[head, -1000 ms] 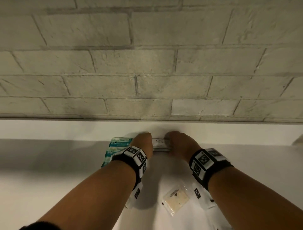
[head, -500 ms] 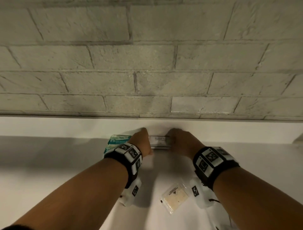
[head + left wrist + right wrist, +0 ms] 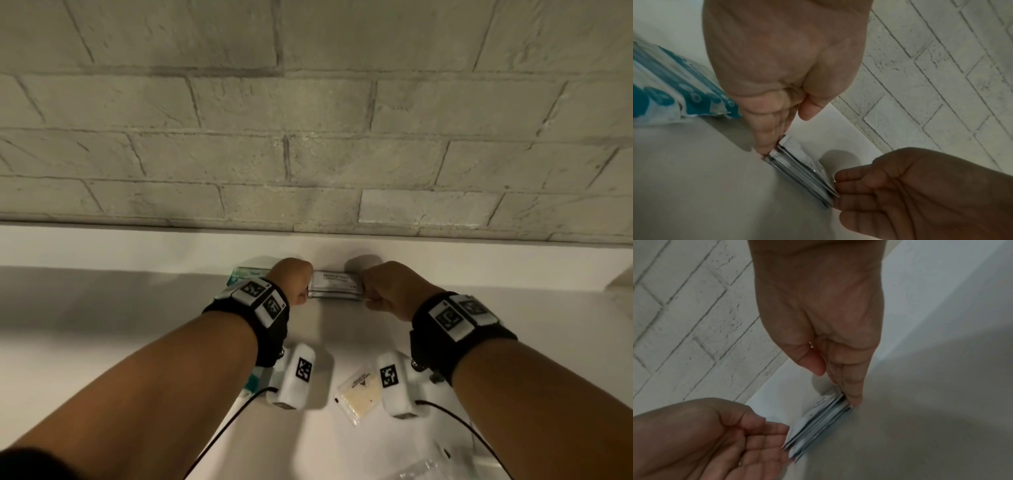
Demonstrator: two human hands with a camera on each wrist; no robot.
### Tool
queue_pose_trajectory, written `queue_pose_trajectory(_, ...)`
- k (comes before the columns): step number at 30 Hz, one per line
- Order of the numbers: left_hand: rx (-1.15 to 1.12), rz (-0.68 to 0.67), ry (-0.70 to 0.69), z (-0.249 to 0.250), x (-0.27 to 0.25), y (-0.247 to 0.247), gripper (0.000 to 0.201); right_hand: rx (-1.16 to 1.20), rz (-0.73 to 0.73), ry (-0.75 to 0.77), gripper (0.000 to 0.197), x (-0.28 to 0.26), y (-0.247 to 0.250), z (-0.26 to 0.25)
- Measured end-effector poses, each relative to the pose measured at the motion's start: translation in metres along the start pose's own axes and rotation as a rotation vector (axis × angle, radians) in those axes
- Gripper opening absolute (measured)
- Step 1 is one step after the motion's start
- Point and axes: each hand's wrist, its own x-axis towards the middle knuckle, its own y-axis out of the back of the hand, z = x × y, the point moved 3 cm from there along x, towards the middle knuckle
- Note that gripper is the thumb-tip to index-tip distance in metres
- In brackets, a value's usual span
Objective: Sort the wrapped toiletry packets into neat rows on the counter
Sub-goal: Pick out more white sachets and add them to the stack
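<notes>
Head view: two hands (image 3: 291, 281) (image 3: 390, 287), one sachet stack (image 3: 335, 285).

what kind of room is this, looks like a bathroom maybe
Probably a hotel-style bathroom or vanity, though no sink shows. A plain white counter runs along a whitewashed brick wall, and on it sit single-use toiletries: a stack of sachets printed "conditioner" and teal-patterned packets.

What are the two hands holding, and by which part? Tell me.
A small stack of white conditioner sachets on the counter, squeezed by its two short ends: the left hand presses fingertips against the left end, the right hand against the right end. Neither curls round it.
</notes>
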Motion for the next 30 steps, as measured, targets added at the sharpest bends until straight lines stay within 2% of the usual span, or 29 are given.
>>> queue_pose_trajectory(2,0.039,-0.005,0.01,0.0,-0.005,0.001,0.025,-0.04,0.003,0.005,0.041,-0.006,0.004,0.0)
queue_pose_trajectory(5,0.123,0.001,-0.019,0.004,-0.026,0.005,0.017,-0.203,-0.022,0.004,0.037,-0.031,0.012,-0.001)
queue_pose_trajectory(7,0.239,0.038,-0.088,0.008,-0.05,0.008,0.033,-0.394,-0.049,0.038,0.037,-0.057,0.019,0.0)
queue_pose_trajectory(9,0.356,0.056,-0.158,0.01,-0.076,0.008,0.04,-0.61,-0.074,0.128,0.04,-0.085,0.028,0.003)
queue_pose_trajectory(14,0.431,-0.194,-0.243,-0.011,-0.167,-0.016,0.028,-0.979,-0.154,0.197,0.046,-0.166,0.041,0.027)
queue_pose_trajectory(16,0.535,-0.267,-0.289,-0.027,-0.203,-0.025,0.029,-0.959,-0.167,0.188,0.044,-0.201,0.047,0.044)
queue_pose_trajectory(19,0.807,-0.291,-0.415,-0.046,-0.241,-0.038,0.032,-0.973,-0.124,0.178,0.033,-0.245,0.058,0.073)
queue_pose_trajectory(25,0.976,-0.443,-0.532,-0.09,-0.288,-0.068,0.025,-1.119,-0.097,0.091,0.007,-0.312,0.069,0.138)
queue_pose_trajectory(28,1.043,-0.507,-0.57,-0.104,-0.3,-0.081,0.032,-1.127,-0.229,-0.021,0.016,-0.334,0.059,0.169)
queue_pose_trajectory(30,1.097,-0.477,-0.565,-0.11,-0.3,-0.083,0.035,-1.115,-0.259,-0.033,0.027,-0.34,0.047,0.182)
